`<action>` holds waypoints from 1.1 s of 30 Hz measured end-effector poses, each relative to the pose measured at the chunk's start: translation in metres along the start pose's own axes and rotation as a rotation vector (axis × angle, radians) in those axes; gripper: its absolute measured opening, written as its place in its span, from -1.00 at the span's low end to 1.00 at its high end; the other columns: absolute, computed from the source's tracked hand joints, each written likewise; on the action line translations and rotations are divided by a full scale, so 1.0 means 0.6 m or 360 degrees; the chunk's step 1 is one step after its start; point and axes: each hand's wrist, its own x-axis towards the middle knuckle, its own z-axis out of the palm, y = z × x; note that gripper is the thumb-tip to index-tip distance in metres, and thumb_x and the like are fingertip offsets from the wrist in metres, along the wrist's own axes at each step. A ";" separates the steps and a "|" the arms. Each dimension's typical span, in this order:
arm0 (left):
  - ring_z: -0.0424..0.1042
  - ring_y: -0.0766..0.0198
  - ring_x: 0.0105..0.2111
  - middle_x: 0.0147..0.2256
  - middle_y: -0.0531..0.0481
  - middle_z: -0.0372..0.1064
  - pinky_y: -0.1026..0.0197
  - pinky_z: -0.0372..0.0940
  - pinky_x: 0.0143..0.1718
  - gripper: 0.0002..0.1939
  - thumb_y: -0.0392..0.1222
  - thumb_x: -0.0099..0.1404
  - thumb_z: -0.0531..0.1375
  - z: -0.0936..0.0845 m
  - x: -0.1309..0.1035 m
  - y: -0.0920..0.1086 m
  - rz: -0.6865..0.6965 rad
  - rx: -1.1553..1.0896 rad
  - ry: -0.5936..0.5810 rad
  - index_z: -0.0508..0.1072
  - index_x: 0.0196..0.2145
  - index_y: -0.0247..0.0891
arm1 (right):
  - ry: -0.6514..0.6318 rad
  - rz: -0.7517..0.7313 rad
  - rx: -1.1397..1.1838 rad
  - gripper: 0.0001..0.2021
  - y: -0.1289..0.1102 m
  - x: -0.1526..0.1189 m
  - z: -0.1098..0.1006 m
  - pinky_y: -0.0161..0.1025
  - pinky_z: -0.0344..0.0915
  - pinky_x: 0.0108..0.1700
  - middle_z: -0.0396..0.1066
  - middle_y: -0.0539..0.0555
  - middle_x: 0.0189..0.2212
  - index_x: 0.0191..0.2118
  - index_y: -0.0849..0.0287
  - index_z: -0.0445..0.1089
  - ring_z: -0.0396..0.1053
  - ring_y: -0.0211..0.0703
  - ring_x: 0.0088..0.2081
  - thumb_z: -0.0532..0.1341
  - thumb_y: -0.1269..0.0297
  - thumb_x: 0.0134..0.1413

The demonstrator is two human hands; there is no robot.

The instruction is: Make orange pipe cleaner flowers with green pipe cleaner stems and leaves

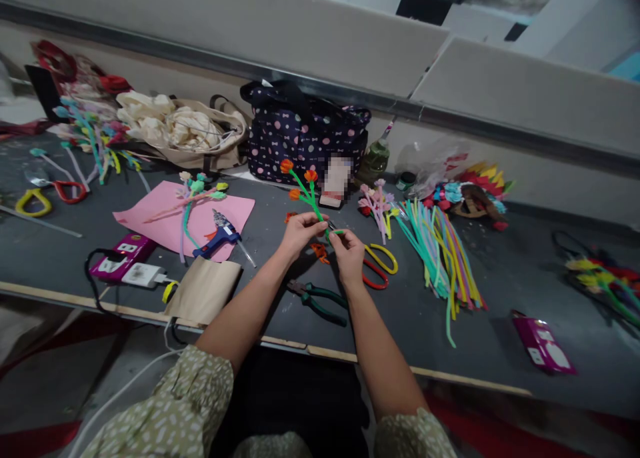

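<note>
Closed fingers of the left hand [305, 231] and right hand [349, 250] pinched a green stem [313, 201] above the desk [430, 341], beyond the pliers [306, 297]; uneven twisting could have loosened its orange flowers [287, 167].

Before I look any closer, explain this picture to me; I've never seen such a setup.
There is no machine here, only a person's two bare hands. The single picture comes from a camera on the person's head, looking forward and down. The left hand and right hand pinch green stems with orange flowers. On the dark table lie pliers, scissors, a glue gun partly on pink paper, and colourful fuzzy sticks. A spotted bag stands behind.
</note>
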 end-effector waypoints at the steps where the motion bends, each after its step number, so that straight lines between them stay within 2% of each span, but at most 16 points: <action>1: 0.30 0.40 -0.54 -0.52 0.04 0.38 0.30 0.24 -0.42 -0.63 -0.08 -0.06 0.36 0.000 0.000 -0.001 0.0001 -0.0002 -0.0006 0.53 -0.30 -0.36 | 0.0006 -0.0001 -0.0006 -0.79 -0.001 0.000 0.000 -0.30 0.22 -0.27 0.37 -0.02 -0.48 -0.38 0.20 0.41 0.26 -0.26 -0.42 0.20 0.14 0.01; 6: 0.31 0.41 -0.53 -0.51 0.03 0.40 0.31 0.23 -0.41 -0.63 -0.09 -0.06 0.37 -0.002 0.002 -0.006 0.0036 -0.0014 0.0002 0.53 -0.31 -0.36 | 0.0014 0.0045 0.0034 -0.78 -0.004 0.000 0.001 -0.31 0.23 -0.29 0.36 -0.03 -0.50 -0.40 0.20 0.41 0.27 -0.27 -0.43 0.21 0.13 -0.01; 10: 0.31 0.40 -0.53 -0.51 0.02 0.41 0.31 0.24 -0.43 -0.65 -0.11 -0.07 0.37 0.000 0.001 -0.003 0.0056 -0.0017 0.0006 0.54 -0.32 -0.37 | 0.0014 0.0156 0.0205 -0.81 -0.007 0.001 0.004 -0.31 0.22 -0.29 0.37 -0.05 -0.52 -0.42 0.20 0.41 0.28 -0.28 -0.44 0.23 0.15 -0.04; 14: 0.32 0.40 -0.53 -0.51 0.02 0.41 0.31 0.25 -0.43 -0.67 -0.12 -0.06 0.37 0.001 -0.001 -0.001 0.0065 -0.0044 -0.0006 0.55 -0.33 -0.35 | 0.0019 0.0338 0.0465 -0.86 -0.010 0.001 0.007 -0.33 0.23 -0.29 0.37 -0.08 -0.54 -0.45 0.18 0.41 0.29 -0.31 -0.47 0.26 0.21 -0.09; 19: 0.35 0.37 -0.50 -0.46 -0.02 0.45 0.31 0.27 -0.41 -0.69 -0.12 -0.07 0.37 0.001 -0.003 -0.003 0.0127 -0.0002 -0.0034 0.56 -0.34 -0.34 | -0.0042 0.0707 0.0842 -0.90 -0.013 0.000 0.007 -0.37 0.24 -0.38 0.34 -0.10 -0.59 -0.49 0.17 0.40 0.26 -0.36 -0.54 0.31 0.29 -0.20; 22: 0.35 0.37 -0.50 -0.43 -0.04 0.47 0.30 0.27 -0.41 -0.70 -0.12 -0.07 0.37 0.003 -0.004 0.001 0.0147 0.0022 -0.0023 0.56 -0.37 -0.34 | -0.0092 0.0801 0.0968 -0.90 -0.014 0.000 0.005 -0.37 0.28 -0.37 0.35 -0.09 -0.58 -0.50 0.17 0.41 0.28 -0.37 -0.53 0.33 0.31 -0.21; 27: 0.33 0.38 -0.52 -0.51 0.00 0.42 0.30 0.27 -0.42 -0.69 -0.10 -0.07 0.37 0.005 -0.006 0.011 0.0170 0.0058 0.0019 0.56 -0.35 -0.34 | -0.0062 0.0732 0.0902 -0.89 -0.012 0.001 0.003 -0.38 0.28 -0.37 0.39 -0.08 -0.53 -0.46 0.15 0.43 0.32 -0.36 -0.49 0.34 0.28 -0.19; 33: 0.32 0.37 -0.49 -0.47 -0.01 0.43 0.30 0.25 -0.41 -0.68 -0.08 -0.03 0.34 0.002 -0.003 0.004 0.0178 0.0088 0.0002 0.55 -0.33 -0.34 | -0.0071 0.0355 0.0522 -0.85 -0.010 0.000 0.003 -0.28 0.28 -0.26 0.42 -0.04 -0.49 -0.41 0.15 0.44 0.35 -0.29 -0.43 0.31 0.20 -0.12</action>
